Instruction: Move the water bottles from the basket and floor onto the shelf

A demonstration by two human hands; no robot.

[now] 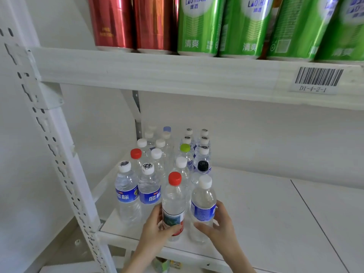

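Two clear water bottles stand upright at the front edge of the white shelf (pixel 275 213). My left hand (pixel 157 227) is wrapped around the red-capped bottle (pixel 174 201) with a red and green label. My right hand (pixel 220 225) grips the white-capped bottle (pixel 202 203) with a blue label. Behind them several more water bottles (pixel 149 186) stand in rows toward the back wall, with white, red, green, black and blue caps. The basket and the floor bottles are out of view.
The shelf above (pixel 177 73) carries red cans (pixel 112 22) and green cans (pixel 199 26), with a barcode label (pixel 318 79) on its front edge. A perforated white upright (pixel 59 154) stands at the left. The shelf surface to the right of the bottles is bare.
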